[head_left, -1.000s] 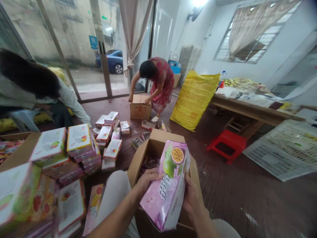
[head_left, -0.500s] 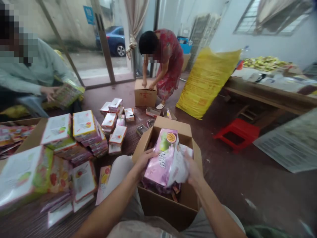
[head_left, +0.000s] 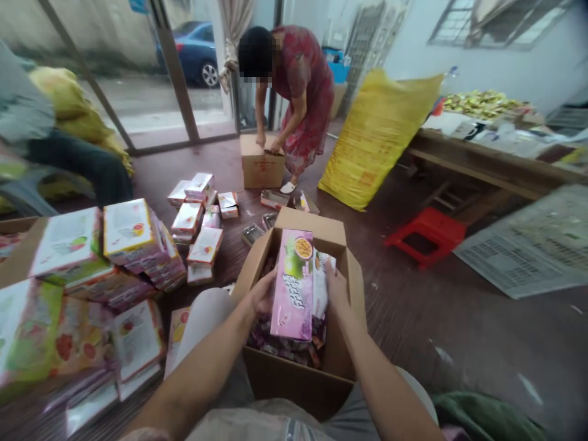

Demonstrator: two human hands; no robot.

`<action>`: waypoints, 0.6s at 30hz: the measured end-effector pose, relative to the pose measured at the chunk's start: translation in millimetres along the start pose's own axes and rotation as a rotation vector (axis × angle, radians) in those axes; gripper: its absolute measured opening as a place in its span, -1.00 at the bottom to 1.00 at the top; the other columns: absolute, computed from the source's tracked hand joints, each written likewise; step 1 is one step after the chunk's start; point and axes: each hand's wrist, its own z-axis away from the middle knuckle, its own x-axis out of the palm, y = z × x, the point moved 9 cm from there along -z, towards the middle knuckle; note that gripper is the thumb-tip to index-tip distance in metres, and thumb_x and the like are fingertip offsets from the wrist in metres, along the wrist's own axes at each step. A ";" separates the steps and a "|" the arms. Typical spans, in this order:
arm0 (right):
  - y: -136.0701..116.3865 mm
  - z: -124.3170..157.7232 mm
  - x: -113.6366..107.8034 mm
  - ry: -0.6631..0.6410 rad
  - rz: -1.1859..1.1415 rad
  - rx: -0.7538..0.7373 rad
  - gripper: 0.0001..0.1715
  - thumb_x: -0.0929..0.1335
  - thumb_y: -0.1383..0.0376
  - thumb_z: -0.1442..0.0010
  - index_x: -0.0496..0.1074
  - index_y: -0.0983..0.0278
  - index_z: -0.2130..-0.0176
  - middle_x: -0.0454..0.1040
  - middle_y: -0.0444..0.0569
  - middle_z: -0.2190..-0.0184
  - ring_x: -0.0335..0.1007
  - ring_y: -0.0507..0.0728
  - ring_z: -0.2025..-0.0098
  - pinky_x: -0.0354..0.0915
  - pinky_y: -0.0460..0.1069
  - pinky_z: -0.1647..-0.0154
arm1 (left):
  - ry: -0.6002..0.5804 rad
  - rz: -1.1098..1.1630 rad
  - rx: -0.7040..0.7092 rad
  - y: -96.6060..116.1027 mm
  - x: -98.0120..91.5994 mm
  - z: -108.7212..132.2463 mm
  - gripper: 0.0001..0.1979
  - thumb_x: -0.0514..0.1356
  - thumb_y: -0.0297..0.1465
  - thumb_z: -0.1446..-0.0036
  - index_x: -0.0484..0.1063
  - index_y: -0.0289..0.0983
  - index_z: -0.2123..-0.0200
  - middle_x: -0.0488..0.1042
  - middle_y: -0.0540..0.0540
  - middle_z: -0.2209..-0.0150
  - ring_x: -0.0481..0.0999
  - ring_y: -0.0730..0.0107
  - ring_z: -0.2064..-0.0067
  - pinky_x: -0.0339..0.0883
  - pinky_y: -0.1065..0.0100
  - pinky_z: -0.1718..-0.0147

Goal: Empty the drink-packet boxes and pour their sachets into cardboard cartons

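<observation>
A pink snack box [head_left: 294, 285] with fruit pictures stands on edge inside an open cardboard carton [head_left: 298, 380] between my knees. My left hand [head_left: 264, 293] grips its left side and my right hand [head_left: 335, 288] presses its right side, both closed around it. Dark wrapped packets lie in the carton under the box.
Stacks of similar boxes [head_left: 133, 239] cover the floor at my left. A person in a red dress [head_left: 303, 92] bends over a small carton [head_left: 261, 165] ahead. Another person [head_left: 55, 153] sits far left. A yellow sack [head_left: 376, 135], a red stool [head_left: 425, 236] and a wooden table [head_left: 496, 165] are on the right.
The pink box has gone from tilted in the air above the carton down into it and now stands upright. Both hands followed it down. The camera has tipped downward.
</observation>
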 end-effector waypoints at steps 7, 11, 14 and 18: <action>-37.4 5.7 -91.8 0.346 0.717 -0.023 -0.41 0.45 -0.15 0.05 0.55 0.31 0.32 0.55 0.21 0.33 0.47 0.39 0.18 0.32 0.14 0.17 | 0.460 -0.268 0.221 26.7 -35.8 15.8 -0.22 0.52 -0.49 0.26 0.40 -0.26 -0.11 0.64 -0.21 0.22 0.65 0.00 0.21 0.50 0.00 0.09; -45.4 22.0 -130.0 0.445 0.708 -0.062 -0.33 0.45 -0.18 0.06 0.53 0.27 0.16 0.53 0.19 0.29 0.44 0.39 0.12 0.28 0.24 0.01 | 0.633 -0.306 0.352 27.9 -37.9 22.0 -0.34 0.49 -0.60 0.31 0.46 -0.33 0.04 0.63 -0.18 0.30 0.65 0.07 0.31 0.53 0.01 0.15; -29.7 47.0 -137.6 0.417 0.488 -0.141 -0.14 0.42 -0.19 0.06 0.43 0.30 -0.06 0.48 0.18 0.09 0.41 0.35 0.02 0.24 0.24 -0.11 | 0.656 -0.163 0.323 10.8 -33.9 17.6 -0.49 0.43 -0.57 0.18 0.47 -0.30 0.07 0.63 -0.17 0.30 0.65 0.08 0.26 0.53 0.03 0.13; 32.9 91.1 -91.3 0.113 0.061 -0.019 0.22 0.56 0.01 0.22 0.14 0.26 -0.31 0.32 0.17 -0.18 0.24 0.34 -0.22 0.22 0.21 -0.22 | 0.641 0.019 0.306 -17.4 -17.7 9.5 -0.54 0.38 -0.41 -0.01 0.44 -0.24 -0.01 0.62 -0.18 0.21 0.63 0.08 0.14 0.52 0.06 0.09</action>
